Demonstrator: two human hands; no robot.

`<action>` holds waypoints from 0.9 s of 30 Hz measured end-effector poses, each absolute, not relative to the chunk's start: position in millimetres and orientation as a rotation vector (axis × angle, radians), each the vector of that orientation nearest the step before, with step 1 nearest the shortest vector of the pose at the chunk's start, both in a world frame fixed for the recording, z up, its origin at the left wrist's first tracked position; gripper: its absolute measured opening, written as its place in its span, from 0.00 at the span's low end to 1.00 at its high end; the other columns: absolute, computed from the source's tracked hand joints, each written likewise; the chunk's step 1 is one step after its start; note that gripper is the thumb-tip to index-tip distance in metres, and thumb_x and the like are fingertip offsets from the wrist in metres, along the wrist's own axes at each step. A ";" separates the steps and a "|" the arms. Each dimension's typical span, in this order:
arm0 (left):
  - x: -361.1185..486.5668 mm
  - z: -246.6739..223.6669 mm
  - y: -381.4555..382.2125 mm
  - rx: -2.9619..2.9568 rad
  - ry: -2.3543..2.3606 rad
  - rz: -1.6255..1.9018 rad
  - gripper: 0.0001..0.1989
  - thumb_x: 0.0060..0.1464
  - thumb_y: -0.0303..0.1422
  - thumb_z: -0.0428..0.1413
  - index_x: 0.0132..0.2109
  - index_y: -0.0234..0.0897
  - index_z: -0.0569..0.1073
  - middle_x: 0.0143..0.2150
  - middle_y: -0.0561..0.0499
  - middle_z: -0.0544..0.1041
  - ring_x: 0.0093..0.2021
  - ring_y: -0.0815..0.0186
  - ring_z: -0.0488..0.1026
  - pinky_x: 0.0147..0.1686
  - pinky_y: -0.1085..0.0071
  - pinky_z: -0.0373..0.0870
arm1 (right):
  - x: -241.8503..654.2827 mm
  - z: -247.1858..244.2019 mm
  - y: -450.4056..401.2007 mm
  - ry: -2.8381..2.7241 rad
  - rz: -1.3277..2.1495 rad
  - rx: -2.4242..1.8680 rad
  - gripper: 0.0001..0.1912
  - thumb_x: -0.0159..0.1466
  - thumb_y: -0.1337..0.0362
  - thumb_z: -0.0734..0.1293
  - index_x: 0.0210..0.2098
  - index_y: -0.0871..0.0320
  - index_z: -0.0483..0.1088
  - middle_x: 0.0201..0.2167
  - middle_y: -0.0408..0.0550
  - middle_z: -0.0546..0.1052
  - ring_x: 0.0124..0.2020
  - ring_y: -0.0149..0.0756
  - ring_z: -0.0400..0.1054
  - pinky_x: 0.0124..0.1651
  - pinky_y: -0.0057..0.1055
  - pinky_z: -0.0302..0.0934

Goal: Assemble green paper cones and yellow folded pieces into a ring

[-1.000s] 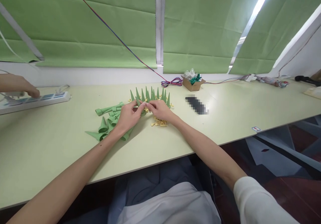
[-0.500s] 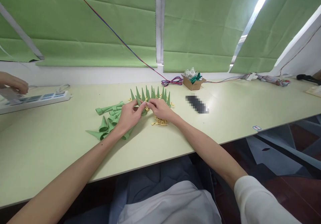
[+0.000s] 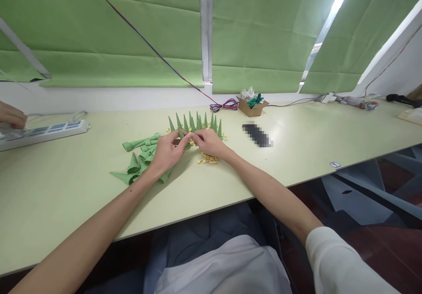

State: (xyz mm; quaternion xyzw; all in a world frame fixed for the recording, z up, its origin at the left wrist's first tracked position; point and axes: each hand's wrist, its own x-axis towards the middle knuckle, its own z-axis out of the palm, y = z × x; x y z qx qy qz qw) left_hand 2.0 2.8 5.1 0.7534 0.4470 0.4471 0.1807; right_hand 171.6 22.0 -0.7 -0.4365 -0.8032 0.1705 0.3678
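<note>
My left hand (image 3: pixel 169 152) is closed around a green cone (image 3: pixel 181 133), whose pointed tip shows above the fingers. Fingertips of my right hand (image 3: pixel 207 142) are pinched together against that cone; what sits between them is too small to make out. Behind both hands stands a row of upright green cones (image 3: pixel 192 121) with small yellow pieces around their bases. A pile of loose green cones (image 3: pixel 133 165) lies left of and partly under my left forearm. Small yellow pieces (image 3: pixel 209 159) lie in a heap just below my right hand.
A white power strip (image 3: pixel 59 129) lies at the left, with another person's hand (image 3: pixel 12 115) over it. Toward the wall are coiled wires (image 3: pixel 224 105) and a small cardboard box (image 3: pixel 253 108). A pixelated dark object (image 3: pixel 256 134) lies right of my hands.
The whole view has shifted slightly, so things appear a little further left. My hands keep nearly the same pose at the cone. The other person's hand sits a bit lower over the power strip.
</note>
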 end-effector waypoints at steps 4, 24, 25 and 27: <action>1.9 5.9 2.7 2.091 1.269 1.280 0.16 0.59 0.45 0.55 0.37 0.37 0.75 0.24 0.53 0.72 0.21 0.69 0.69 0.20 0.74 0.61 | 171.7 -0.3 20.9 -2.042 0.443 -1.089 0.22 0.73 0.58 0.56 0.22 0.56 0.54 0.19 0.40 0.60 0.24 0.30 0.51 0.31 0.30 0.44; 2.7 8.2 -1.7 2.157 1.327 1.283 0.15 0.59 0.45 0.54 0.33 0.38 0.73 0.18 0.57 0.66 0.19 0.70 0.62 0.23 0.72 0.59 | 169.9 -10.9 27.6 -2.056 0.442 -1.069 0.22 0.73 0.57 0.54 0.23 0.56 0.55 0.21 0.42 0.64 0.24 0.31 0.55 0.31 0.30 0.46; 2.3 7.6 -1.2 2.183 1.321 1.290 0.15 0.59 0.45 0.54 0.33 0.38 0.73 0.19 0.57 0.65 0.18 0.70 0.61 0.23 0.72 0.58 | 169.9 -11.0 27.4 -2.053 0.449 -1.065 0.22 0.73 0.57 0.54 0.23 0.56 0.55 0.21 0.42 0.64 0.24 0.31 0.55 0.31 0.30 0.46; 1.6 6.2 -0.3 2.235 1.306 1.298 0.15 0.60 0.45 0.54 0.34 0.38 0.73 0.19 0.57 0.64 0.18 0.71 0.59 0.23 0.72 0.57 | 170.0 -11.0 27.3 -2.046 0.460 -1.053 0.21 0.73 0.58 0.54 0.23 0.56 0.55 0.21 0.41 0.64 0.24 0.31 0.55 0.31 0.30 0.46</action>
